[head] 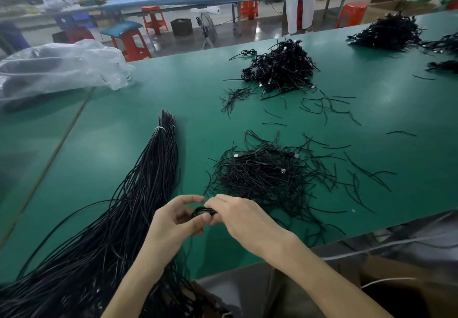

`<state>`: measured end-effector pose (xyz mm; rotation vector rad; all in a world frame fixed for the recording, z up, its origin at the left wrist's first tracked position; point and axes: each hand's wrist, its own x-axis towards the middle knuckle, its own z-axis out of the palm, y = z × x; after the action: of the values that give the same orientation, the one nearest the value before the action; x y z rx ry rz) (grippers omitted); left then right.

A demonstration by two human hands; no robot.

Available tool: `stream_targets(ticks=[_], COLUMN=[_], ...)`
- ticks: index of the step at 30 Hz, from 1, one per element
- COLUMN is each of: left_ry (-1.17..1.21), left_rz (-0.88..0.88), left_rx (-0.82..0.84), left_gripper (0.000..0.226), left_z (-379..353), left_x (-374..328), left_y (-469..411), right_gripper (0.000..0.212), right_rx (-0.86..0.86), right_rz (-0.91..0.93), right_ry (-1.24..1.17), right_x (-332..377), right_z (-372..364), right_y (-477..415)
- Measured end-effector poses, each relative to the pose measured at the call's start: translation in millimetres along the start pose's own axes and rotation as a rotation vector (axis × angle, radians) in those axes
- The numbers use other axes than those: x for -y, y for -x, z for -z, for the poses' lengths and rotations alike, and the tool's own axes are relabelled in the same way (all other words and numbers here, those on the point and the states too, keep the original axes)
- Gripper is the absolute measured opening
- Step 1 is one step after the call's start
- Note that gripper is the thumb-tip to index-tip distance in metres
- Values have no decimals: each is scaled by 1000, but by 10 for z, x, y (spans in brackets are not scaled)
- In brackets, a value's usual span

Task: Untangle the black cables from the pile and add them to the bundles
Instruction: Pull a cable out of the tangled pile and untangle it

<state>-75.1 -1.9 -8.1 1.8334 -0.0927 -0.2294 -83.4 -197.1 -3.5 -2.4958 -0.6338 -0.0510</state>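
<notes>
A small coiled black cable [202,210] is held between my left hand [173,221] and my right hand [238,215], low over the green table [128,109] near its front edge. Fingers of both hands pinch the coil. Just beyond my hands lies a tangled pile of black cables [267,176] with silver USB plugs. To the left stretches a long bundle of straightened black cables [138,194], tied near its far end with white bands [160,128]; its near end runs off the table.
A second heap of coiled cables [280,67] sits farther back, more heaps [386,32] at far right. Loose black ties [329,109] lie scattered between. A clear plastic bag [57,67] rests at left. A person [301,0] stands beyond, among red stools [131,45].
</notes>
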Motion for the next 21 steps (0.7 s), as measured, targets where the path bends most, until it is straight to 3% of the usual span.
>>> stream_targets(ticks=[4,7,14,19,21], left_ry=[-169,-270,-303,-641,-667], left_rz=[-73,-91,-52,-30,-7], left_rx=[41,41,51,417,518], left_gripper=[24,26,20,17,16], left_z=[-11,2,20,115,113], left_x=[28,56,25,-23,-20], left_y=[-28,-29,-49,-141,-149], right_gripper=[18,26,23,27,29], right_rx=[50,86,117,177,183], right_rz=[39,45,64,126,143], right_ry=[173,283,345,358,334], right_x=[28,45,-7,-65,-74], right_z=[-84,-187,-241,-209,-207], right_y=[15,56,99,119,142])
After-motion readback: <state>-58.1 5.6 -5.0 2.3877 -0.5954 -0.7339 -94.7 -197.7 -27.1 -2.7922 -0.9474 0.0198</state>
